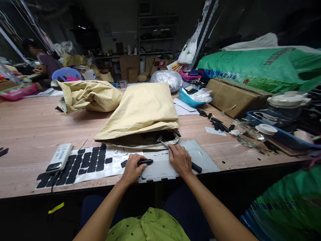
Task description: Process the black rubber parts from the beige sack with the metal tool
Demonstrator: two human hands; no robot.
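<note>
While the right hand (180, 160) is grasping a metal-headed tool (197, 167), its fingers curled around the shaft, the left hand (133, 167) is gripping a slim black piece (147, 162) between thumb and fingers; the tool's head is pointing into the mouth of the front yellow bag (144, 108), and its black handle is projecting on the right of the wrist; the slim black piece is extending over the left part of a grey board (200, 157), though whether it is touching the board cannot be told; the board is lying at the near edge of the table (82, 127); to its left, a sheet of black patches (93, 162) is lying flat, with a white device (61, 155) resting partly over it; a second yellow bag (97, 96) is lying behind and left of the first; to the right, small black parts (218, 126) are lying near a cardboard box (233, 95).
</note>
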